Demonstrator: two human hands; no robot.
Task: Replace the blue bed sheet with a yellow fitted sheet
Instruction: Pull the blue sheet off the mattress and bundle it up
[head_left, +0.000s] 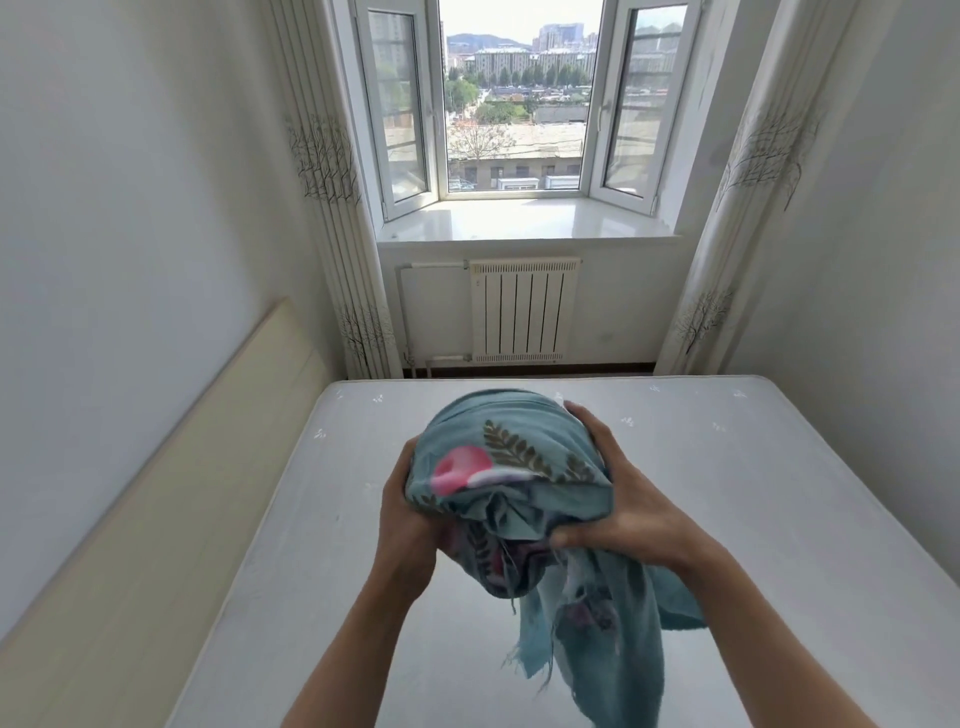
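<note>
Two bare hands hold a bundled blue sheet (506, 467) in the air above a stripped white mattress (753, 519), seen from the head camera looking forward and down. The left hand (405, 525) cups the bundle's left side from below, its fingers curled round the cloth and mostly hidden behind it. The right hand (618, 499) clamps the right side, its fingers wrapped over the far top of the bundle and its thumb pressed into the gathered folds at the front. The sheet carries a print of a pink flower and olive leaves; a loose, frayed tail of it hangs from under the right hand and dangles over the near part of the mattress, though whether it touches the surface cannot be told. The mattress lies uncovered, with small pale stitched motifs scattered across its top. A cream headboard (171, 493) leans along the left wall beside the bed. Beyond the far edge of the mattress a white radiator (522, 312) stands under a glossy sill (519, 221) and a bay window (514, 104) that shows rooftops and apartment blocks. Pale curtains (332, 208) printed with bare trees hang at either side.
</note>
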